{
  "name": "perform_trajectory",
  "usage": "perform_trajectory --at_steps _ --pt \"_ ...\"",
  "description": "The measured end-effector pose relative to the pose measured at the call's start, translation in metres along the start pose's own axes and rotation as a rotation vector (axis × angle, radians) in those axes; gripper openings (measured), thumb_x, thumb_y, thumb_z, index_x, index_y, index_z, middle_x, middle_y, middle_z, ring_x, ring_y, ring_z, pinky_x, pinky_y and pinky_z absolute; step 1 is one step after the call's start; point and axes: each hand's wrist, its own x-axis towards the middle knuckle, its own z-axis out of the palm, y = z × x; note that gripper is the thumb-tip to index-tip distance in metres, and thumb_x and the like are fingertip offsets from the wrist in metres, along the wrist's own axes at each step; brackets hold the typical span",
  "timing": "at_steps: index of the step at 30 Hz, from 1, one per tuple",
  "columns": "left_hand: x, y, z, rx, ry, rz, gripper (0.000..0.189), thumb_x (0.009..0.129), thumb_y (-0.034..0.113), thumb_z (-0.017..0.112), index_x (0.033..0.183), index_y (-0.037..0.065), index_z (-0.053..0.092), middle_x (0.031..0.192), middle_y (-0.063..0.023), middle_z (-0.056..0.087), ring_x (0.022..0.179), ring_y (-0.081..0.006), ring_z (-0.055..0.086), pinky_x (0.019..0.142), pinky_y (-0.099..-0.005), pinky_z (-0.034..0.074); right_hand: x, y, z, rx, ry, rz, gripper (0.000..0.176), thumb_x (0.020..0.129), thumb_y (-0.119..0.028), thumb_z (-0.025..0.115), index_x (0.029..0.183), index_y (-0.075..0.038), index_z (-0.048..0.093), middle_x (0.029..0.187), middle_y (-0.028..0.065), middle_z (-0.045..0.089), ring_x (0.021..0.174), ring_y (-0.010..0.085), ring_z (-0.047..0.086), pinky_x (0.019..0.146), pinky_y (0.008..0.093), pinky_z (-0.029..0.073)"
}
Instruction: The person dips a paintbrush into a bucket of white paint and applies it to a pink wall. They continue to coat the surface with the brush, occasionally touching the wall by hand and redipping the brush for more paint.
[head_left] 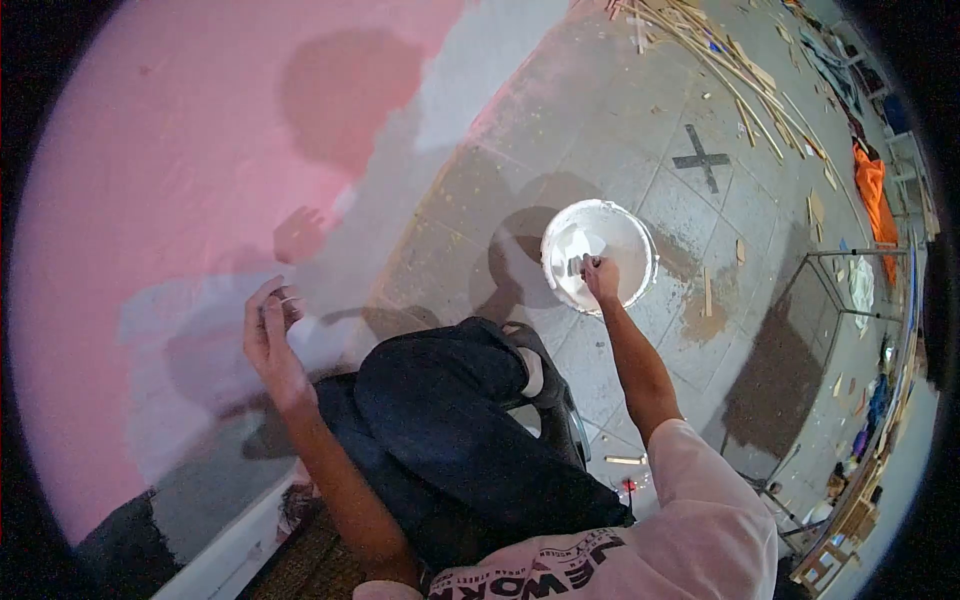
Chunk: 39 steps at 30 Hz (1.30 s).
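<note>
My right hand [602, 277] reaches down into a white paint bucket [632, 235] on the tiled floor and grips a brush handle [578, 266] that dips into the white paint. My left hand [270, 335] is raised close to the pink wall [150, 180], fingers loosely curled, holding nothing that I can make out. The wall is pink with a grey-white painted patch [200, 330] right by that hand. My knees in dark trousers [440, 400] are bent between the two arms.
A heap of thin wooden strips [720, 60] lies on the floor at the top. A black cross [701, 158] marks a tile. An orange cloth [872, 190] and a metal frame [860, 290] stand at the right, with clutter beyond.
</note>
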Motion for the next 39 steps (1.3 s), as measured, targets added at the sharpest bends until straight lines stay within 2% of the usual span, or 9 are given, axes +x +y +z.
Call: perform_trajectory --at_steps 11,17,20,21,24,28,30,35,39 --pt "0.003 0.001 -0.003 0.021 0.028 0.001 0.032 0.108 0.022 0.050 0.123 -0.001 0.066 0.107 -0.0094 0.068 0.094 -0.0168 0.063 0.087 -0.0326 0.051 0.006 0.004 0.019 0.041 -0.023 0.124 0.049 0.099 -0.044 0.060 0.079 -0.002 0.076 0.068 0.0090 0.074 0.062 0.0199 0.072 0.068 0.0366 0.057" --pt "0.005 -0.004 -0.002 -0.020 0.011 -0.013 0.030 0.108 0.019 0.050 0.124 -0.001 0.065 0.106 -0.0095 0.068 0.094 -0.0158 0.063 0.088 -0.0308 0.050 -0.008 0.008 -0.012 0.462 0.152 0.252 0.051 0.104 -0.042 0.058 0.085 0.003 0.074 0.070 0.0108 0.072 0.061 0.0150 0.068 0.057 0.0286 0.052" --pt "0.002 -0.001 0.000 -0.045 -0.015 0.010 0.029 0.108 0.019 0.051 0.124 -0.001 0.065 0.105 -0.0093 0.068 0.094 -0.0153 0.063 0.088 -0.0306 0.049 -0.014 0.011 -0.027 0.823 0.292 0.262 0.048 0.104 -0.043 0.059 0.090 0.002 0.071 0.071 0.0076 0.069 0.057 0.0128 0.061 0.053 0.0250 0.047" --pt "0.001 0.000 0.002 -0.055 -0.025 0.021 0.029 0.108 0.019 0.051 0.124 -0.001 0.065 0.105 -0.0092 0.068 0.094 -0.0151 0.063 0.087 -0.0306 0.049 -0.012 0.015 -0.030 0.906 0.320 0.342 0.049 0.105 -0.046 0.057 0.097 0.001 0.069 0.071 0.0035 0.064 0.054 0.0104 0.055 0.049 0.0239 0.043" --pt "-0.002 -0.006 0.002 -0.024 -0.068 -0.010 0.037 0.107 0.030 0.052 0.128 0.002 0.064 0.114 -0.0089 0.066 0.101 -0.0179 0.065 0.093 -0.0330 0.051 -0.015 0.026 -0.046 1.091 0.354 0.433 0.049 0.105 -0.048 0.056 0.092 -0.003 0.067 0.067 0.0009 0.060 0.052 0.0088 0.052 0.047 0.0223 0.040" --pt "-0.003 -0.004 0.009 -0.020 -0.046 -0.002 0.035 0.107 0.028 0.051 0.126 0.001 0.065 0.109 -0.0082 0.067 0.098 -0.0168 0.065 0.091 -0.0317 0.050 -0.016 0.029 -0.056 1.176 0.430 0.518 0.049 0.104 -0.051 0.056 0.083 -0.007 0.061 0.066 -0.0004 0.056 0.051 0.0078 0.050 0.044 0.0220 0.037" --pt "-0.005 -0.001 0.013 -0.036 -0.015 -0.021 0.029 0.107 0.020 0.051 0.122 0.000 0.065 0.105 -0.0074 0.069 0.094 -0.0151 0.062 0.086 -0.0301 0.049 -0.009 0.035 -0.051 1.146 0.395 0.480 0.048 0.105 -0.049 0.055 0.086 -0.006 0.062 0.066 0.0008 0.058 0.051 0.0092 0.051 0.045 0.0233 0.039" --pt "-0.003 -0.007 0.013 -0.063 -0.075 0.040 0.029 0.107 0.020 0.052 0.123 0.000 0.065 0.106 -0.0079 0.068 0.094 -0.0155 0.062 0.088 -0.0311 0.049 -0.008 0.034 -0.019 0.893 0.349 0.320 0.046 0.107 -0.040 0.053 0.085 -0.001 0.063 0.068 0.0064 0.064 0.054 0.0163 0.060 0.050 0.0304 0.048" --pt "-0.001 -0.002 0.026 -0.052 -0.117 0.030 0.027 0.107 0.017 0.051 0.122 -0.001 0.065 0.106 -0.0089 0.068 0.095 -0.0158 0.062 0.090 -0.0318 0.049 0.004 0.061 0.019 0.467 0.239 0.320 0.049 0.107 -0.038 0.053 0.082 0.002 0.066 0.067 0.0095 0.066 0.056 0.0175 0.064 0.055 0.0329 0.054"
